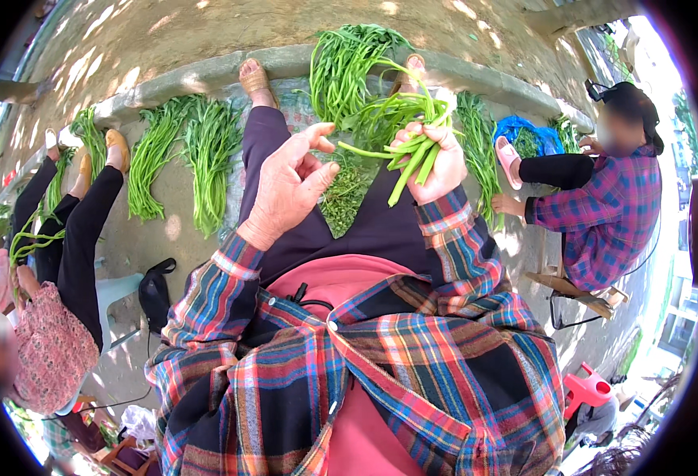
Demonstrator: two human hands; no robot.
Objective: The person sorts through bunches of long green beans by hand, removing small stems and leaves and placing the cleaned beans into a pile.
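My right hand (438, 163) is closed around a bunch of water spinach (414, 163), cut stem ends pointing down toward me and leaves trailing away on the far side. One stem (362, 151) sticks out leftward from the bunch. To its left, my left hand (293, 184) is raised with thumb and fingers apart, holding nothing. Beneath both hands, between my legs, lies a heap of small loose leaves and trimmings (347, 194). Just beyond is a large pile of long leafy stems (345, 71) between my feet, partly hidden by the held bunch.
Leafy bundles (210, 170) lie on the ground at left, and another (478, 151) at right. A stone kerb (198, 79) runs behind them. People sit on both sides; the right one, in a plaid shirt (607, 210), is beside a blue plastic bag (551, 143). A black bag (155, 297) hangs at left.
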